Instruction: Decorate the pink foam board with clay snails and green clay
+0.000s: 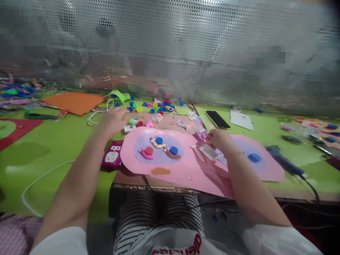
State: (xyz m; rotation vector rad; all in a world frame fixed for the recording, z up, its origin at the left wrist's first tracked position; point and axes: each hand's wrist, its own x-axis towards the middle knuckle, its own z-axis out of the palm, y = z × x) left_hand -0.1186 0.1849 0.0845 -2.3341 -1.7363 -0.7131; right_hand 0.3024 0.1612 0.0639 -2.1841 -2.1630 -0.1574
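Note:
My left hand hovers above a small white box and loose bottle caps, its fingers apart and nothing seen in it. My right hand is closed, fingers bent down beside a clear plastic packet and a shiny purple wrapper; what its fingertips hold is hidden. Between the hands lies a pink paper sheet with a lilac oval bearing three clay snails: a pink one, a cream one and a brown one, each with a bottle-cap shell. Under my right arm lies another pink sheet with a blue cap.
A blue glue gun with its cord lies at the right. Farther back are a black phone, white card, coloured caps and orange sheets. A purple box stands left of the pink sheet. Perforated metal rises behind.

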